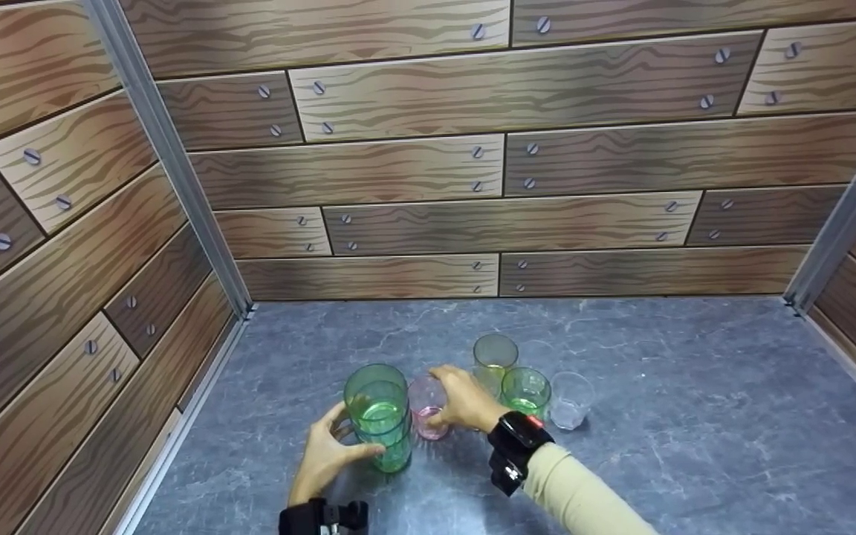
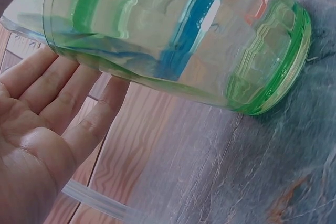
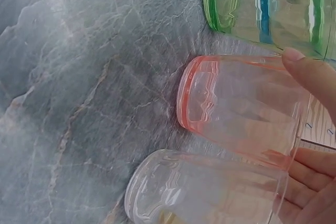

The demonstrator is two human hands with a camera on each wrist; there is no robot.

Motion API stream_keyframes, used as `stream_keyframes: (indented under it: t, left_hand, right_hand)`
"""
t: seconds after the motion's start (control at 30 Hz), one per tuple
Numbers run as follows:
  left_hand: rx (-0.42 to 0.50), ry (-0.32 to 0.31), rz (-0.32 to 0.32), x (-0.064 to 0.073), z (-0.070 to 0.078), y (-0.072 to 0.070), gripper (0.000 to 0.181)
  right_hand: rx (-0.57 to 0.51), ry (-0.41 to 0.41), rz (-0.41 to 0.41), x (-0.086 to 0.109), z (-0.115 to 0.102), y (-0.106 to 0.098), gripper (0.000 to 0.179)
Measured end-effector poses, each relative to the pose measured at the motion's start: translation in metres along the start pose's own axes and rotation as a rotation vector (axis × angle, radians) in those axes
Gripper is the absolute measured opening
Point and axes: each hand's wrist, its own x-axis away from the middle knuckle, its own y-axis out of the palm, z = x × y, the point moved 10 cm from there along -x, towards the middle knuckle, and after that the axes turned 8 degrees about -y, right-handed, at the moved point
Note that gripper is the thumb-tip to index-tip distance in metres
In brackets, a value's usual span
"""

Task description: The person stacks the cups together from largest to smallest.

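Note:
My left hand (image 1: 328, 449) curls round a stack of nested tumblers (image 1: 380, 409), green at top and bottom with a blue-tinted one between. Its thumb lies on the near side, its fingers on the left and behind. Close by on the right, a pink tumbler (image 3: 241, 103) stands upright on the table. My right hand (image 1: 469, 401) holds the pink tumbler by its upper part, the thumb on one side of the rim and the fingers on the other. In the right wrist view a clear tumbler (image 3: 210, 187) stands beside the pink one, near the fingers.
Right of my right hand stand a yellow tumbler (image 1: 495, 353), a single green tumbler (image 1: 526, 390) and a clear tumbler (image 1: 571, 401), close together. The grey marbled table (image 1: 695, 423) ends at wood-patterned walls (image 1: 413, 230) at the back and sides.

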Motion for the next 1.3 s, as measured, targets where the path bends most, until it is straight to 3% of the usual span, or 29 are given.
stream_keyframes:
  t: [0.47,0.87,1.3]
  left_hand:
    - [-0.002,0.015,0.001,0.001,0.0,0.0,0.096]
    - [0.01,0.013,0.003,0.001,0.0,0.0,0.096]
    - [0.004,0.04,-0.01,0.001,0.002,0.001,0.096]
  right_hand:
    - [0.007,-0.059,0.056,-0.001,-0.006,-0.004,0.079]
    - [-0.106,-0.073,0.116,-0.001,-0.006,-0.009,0.08]
    - [-0.173,-0.087,0.253,0.003,-0.009,-0.033,0.075]
